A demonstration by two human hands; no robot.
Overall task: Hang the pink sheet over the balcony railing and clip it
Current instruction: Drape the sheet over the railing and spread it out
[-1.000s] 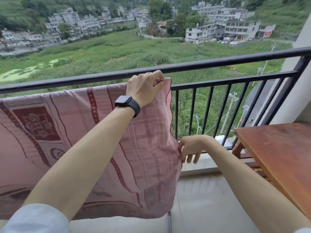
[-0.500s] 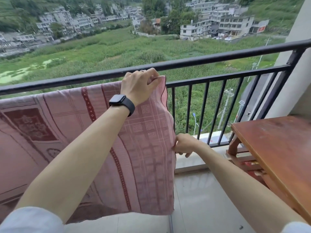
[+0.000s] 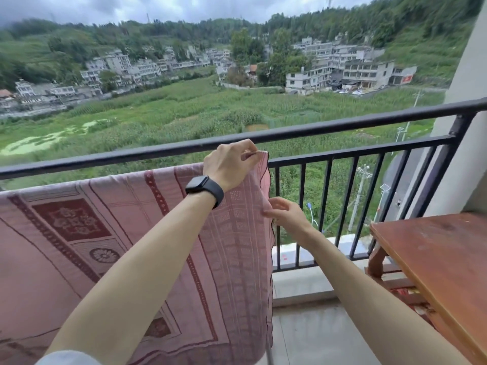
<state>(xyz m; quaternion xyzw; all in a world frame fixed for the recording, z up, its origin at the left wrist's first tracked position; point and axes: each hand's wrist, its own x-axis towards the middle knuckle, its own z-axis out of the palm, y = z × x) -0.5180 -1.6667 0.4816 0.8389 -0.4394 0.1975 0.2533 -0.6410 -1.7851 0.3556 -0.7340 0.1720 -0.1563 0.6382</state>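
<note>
The pink patterned sheet (image 3: 79, 246) hangs over the lower bar of the black balcony railing (image 3: 342, 127) and fills the left half of the view. My left hand (image 3: 232, 164), with a black watch on the wrist, pinches the sheet's top right corner just under the top rail. My right hand (image 3: 287, 216) grips the sheet's right edge a little lower, beside the railing bars. No clip is visible.
A reddish wooden table (image 3: 442, 259) stands at the right, close to the railing. A pale wall (image 3: 463, 127) closes the right end of the balcony. The tiled floor (image 3: 316, 335) lies between sheet and table. Fields and houses lie beyond.
My right hand has slid up the sheet's right edge, closer to my left hand. The camera has tilted up, showing more of the valley. My left hand keeps its hold on the corner.
</note>
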